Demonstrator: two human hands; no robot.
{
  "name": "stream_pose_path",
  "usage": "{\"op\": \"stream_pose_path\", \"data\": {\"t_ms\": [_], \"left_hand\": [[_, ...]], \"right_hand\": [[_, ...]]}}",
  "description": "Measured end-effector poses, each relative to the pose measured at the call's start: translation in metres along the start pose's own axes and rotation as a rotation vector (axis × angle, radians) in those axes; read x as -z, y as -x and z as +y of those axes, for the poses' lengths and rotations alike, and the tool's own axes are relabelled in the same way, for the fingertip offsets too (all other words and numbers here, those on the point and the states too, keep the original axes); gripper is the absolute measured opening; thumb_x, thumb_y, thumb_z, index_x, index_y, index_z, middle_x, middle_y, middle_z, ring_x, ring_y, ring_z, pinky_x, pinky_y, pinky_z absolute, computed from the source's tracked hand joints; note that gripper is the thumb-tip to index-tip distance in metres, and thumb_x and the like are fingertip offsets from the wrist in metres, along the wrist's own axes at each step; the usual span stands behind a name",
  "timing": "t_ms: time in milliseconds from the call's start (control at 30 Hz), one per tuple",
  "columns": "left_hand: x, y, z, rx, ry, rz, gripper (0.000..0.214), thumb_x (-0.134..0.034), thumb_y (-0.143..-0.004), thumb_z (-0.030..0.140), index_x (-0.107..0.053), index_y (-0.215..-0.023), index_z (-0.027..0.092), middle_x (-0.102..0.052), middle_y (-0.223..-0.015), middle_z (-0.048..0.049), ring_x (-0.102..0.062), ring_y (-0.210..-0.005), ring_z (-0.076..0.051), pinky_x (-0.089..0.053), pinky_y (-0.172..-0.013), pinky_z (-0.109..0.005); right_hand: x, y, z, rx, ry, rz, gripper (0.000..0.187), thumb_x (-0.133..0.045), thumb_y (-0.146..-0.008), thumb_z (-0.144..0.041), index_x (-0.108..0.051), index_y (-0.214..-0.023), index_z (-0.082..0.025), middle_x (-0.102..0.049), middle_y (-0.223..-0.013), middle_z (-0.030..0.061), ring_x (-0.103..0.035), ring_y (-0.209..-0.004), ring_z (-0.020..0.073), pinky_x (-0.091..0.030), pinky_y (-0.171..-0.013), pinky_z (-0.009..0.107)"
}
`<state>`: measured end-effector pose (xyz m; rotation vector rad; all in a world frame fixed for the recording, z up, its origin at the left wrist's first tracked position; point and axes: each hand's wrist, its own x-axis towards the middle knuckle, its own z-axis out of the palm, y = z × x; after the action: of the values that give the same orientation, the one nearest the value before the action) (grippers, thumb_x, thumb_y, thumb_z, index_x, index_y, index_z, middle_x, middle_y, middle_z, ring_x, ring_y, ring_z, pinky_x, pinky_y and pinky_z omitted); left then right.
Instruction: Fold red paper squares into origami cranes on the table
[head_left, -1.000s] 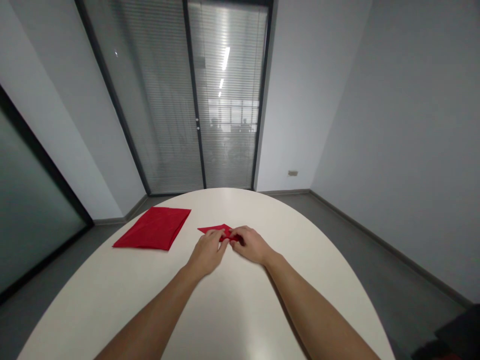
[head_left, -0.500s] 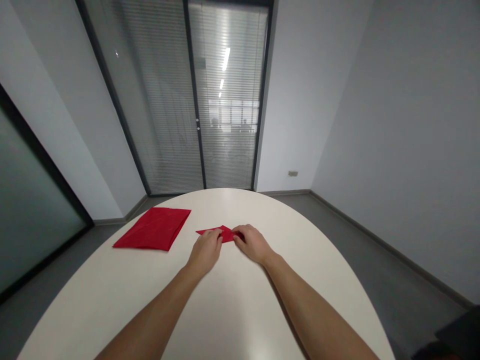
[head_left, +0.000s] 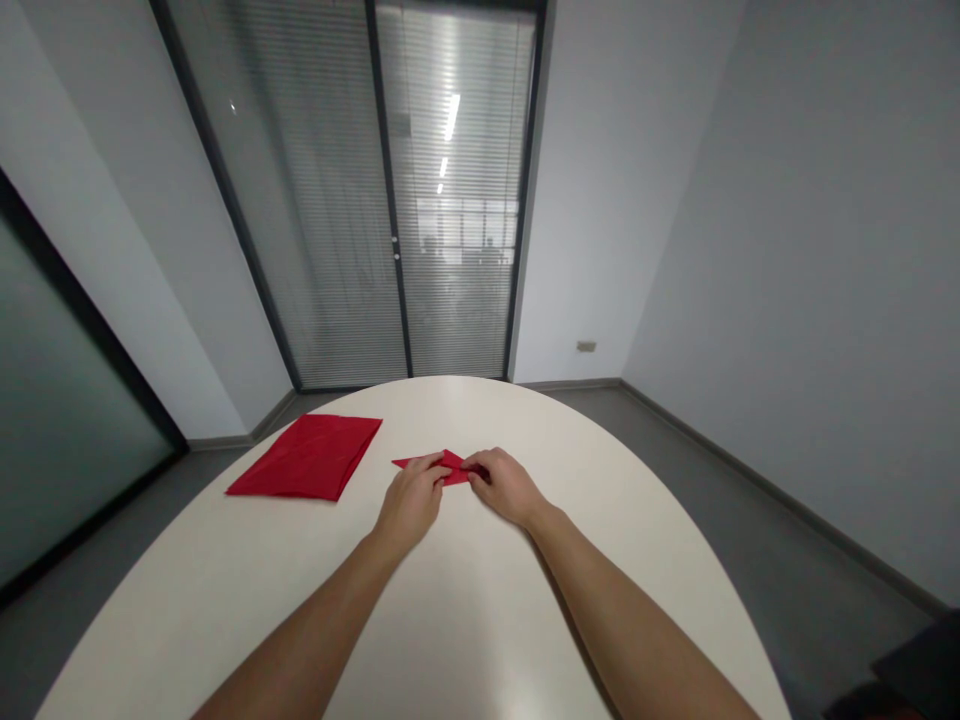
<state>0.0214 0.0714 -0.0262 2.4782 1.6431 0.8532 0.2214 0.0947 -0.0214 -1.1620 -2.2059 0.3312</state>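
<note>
Left hand (head_left: 411, 500), right hand (head_left: 504, 485) pinched on small red piece (head_left: 448, 462) atop counter (head_left: 465, 620); best align edges, press crease firmly.

Counted: two hands, left (head_left: 409, 503) and right (head_left: 504, 487); one small folded red piece (head_left: 450, 466); one red stack (head_left: 309, 456); one table (head_left: 465, 620).

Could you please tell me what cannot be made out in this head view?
Head view throughout:
- small red folded piece: its near part lies under the left hand and right hand; shape and grip unclear.
- flat red sheet: one layer or several, too small to tell.
- dark thing at bottom right: cut off by the frame edge.
</note>
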Motion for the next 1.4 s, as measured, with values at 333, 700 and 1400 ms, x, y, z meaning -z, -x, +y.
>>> {"op": "stream_pose_path", "data": {"t_ms": [333,700,1400], "left_hand": [[0.0,0.002,0.0,0.005,-0.09,0.018,0.033,-0.051,-0.092,0.018,-0.074,-0.116,0.021,-0.061,-0.135,-0.0111,-0.055,-0.121,-0.029,-0.047,-0.103,-0.045],[0.004,0.003,0.004,0.014,-0.129,-0.015,0.035,-0.057,-0.092,0.035,-0.07,-0.122,0.022,-0.064,-0.111,-0.0111,-0.057,-0.105,-0.028,-0.048,-0.094,-0.043],[0.005,0.005,0.01,-0.007,-0.083,-0.074,0.049,-0.061,-0.087,0.04,-0.063,-0.133,0.023,-0.062,-0.14,-0.0078,-0.052,-0.127,-0.033,-0.039,-0.109,-0.05]], "right_hand": [[0.006,0.0,-0.009,0.009,-0.085,-0.044,0.023,-0.064,-0.082,-0.013,-0.074,-0.101,-0.021,-0.073,-0.09,0.0035,-0.063,-0.08,0.0176,-0.047,-0.075,0.027],[0.005,0.002,-0.01,0.094,-0.091,-0.056,0.025,-0.066,-0.081,-0.016,-0.073,-0.104,-0.021,-0.071,-0.089,0.0029,-0.061,-0.078,0.0168,-0.046,-0.075,0.027],[-0.003,0.0,0.001,0.096,0.021,-0.05,0.044,-0.056,-0.085,-0.013,-0.067,-0.128,-0.015,-0.069,-0.128,0.0129,-0.059,-0.124,0.0267,-0.042,-0.11,0.041]]}}
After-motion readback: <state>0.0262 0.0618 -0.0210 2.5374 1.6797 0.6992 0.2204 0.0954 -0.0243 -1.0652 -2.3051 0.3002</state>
